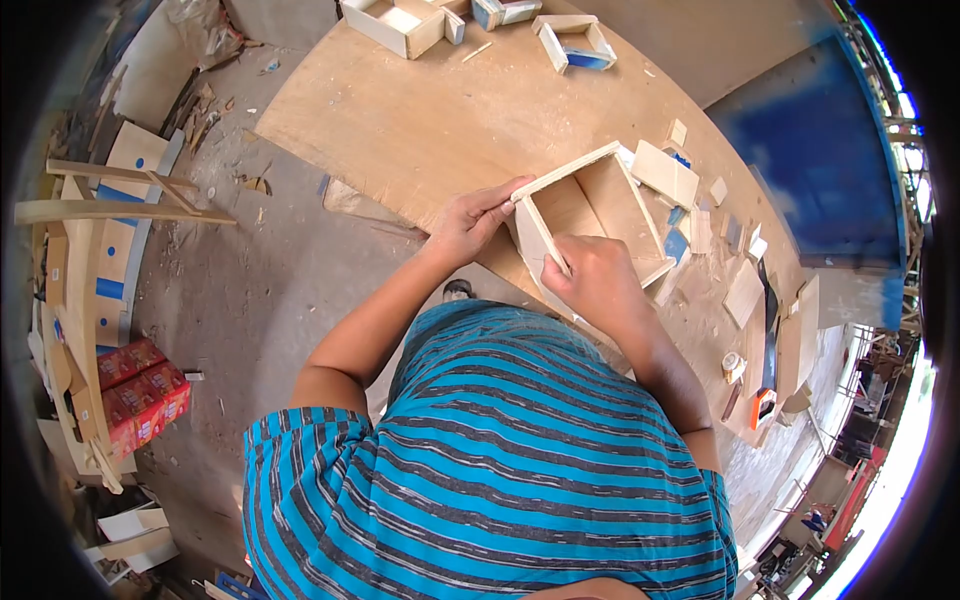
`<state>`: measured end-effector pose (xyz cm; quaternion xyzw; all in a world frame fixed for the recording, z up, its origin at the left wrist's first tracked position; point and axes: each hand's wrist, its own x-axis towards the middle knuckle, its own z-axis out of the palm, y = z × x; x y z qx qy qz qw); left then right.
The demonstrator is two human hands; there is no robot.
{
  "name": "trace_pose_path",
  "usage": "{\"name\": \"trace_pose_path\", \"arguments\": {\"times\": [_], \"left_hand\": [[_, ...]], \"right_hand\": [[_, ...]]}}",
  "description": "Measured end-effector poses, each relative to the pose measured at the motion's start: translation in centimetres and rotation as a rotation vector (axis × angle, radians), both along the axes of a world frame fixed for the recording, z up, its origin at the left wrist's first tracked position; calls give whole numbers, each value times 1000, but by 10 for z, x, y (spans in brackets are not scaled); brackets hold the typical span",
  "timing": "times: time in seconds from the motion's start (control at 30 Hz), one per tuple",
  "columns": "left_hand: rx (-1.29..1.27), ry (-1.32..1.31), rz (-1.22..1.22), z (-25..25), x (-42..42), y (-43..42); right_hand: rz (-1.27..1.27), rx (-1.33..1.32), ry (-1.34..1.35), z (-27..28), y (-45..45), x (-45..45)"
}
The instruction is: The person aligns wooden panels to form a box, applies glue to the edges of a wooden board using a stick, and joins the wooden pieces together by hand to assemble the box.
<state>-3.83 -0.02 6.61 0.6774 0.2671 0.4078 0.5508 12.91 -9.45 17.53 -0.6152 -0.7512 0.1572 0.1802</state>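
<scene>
I have my left hand [475,218] pinching the wooden box [618,200] at its left corner, right hand [595,275] gripping its near wall.

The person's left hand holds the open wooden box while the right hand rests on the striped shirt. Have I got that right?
Not quite: the right hand isn't on the striped shirt. The head view shows it curled at the edge of the open wooden box. The left hand does hold the box, as you say.
</scene>
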Motion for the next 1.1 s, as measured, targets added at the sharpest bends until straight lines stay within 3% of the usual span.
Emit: {"name": "trace_pose_path", "arguments": {"times": [1.1], "left_hand": [[-41,-6,-54,3,-1,-1]], "right_hand": [[-32,16,-148,-3,-2,-4]]}}
